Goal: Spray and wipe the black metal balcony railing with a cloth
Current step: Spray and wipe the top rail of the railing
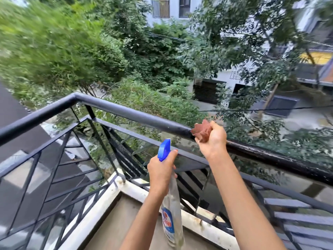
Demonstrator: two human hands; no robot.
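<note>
The black metal balcony railing [126, 114] runs from the corner at upper left down to the right edge. My right hand [212, 141] grips a bunched reddish-brown cloth [201, 130] and holds it against the top rail. My left hand [160, 170] holds a clear spray bottle [171, 210] by its neck, just below and left of the cloth. The bottle's blue spray head [164, 149] points up toward the rail. The rail right of my right hand looks darker and wet.
Glass panels and diagonal black bars [59, 170] fill the railing below the top rail. A white, stained ledge [108, 197] borders the balcony floor [119, 219]. Trees, a street and buildings lie far below beyond the rail.
</note>
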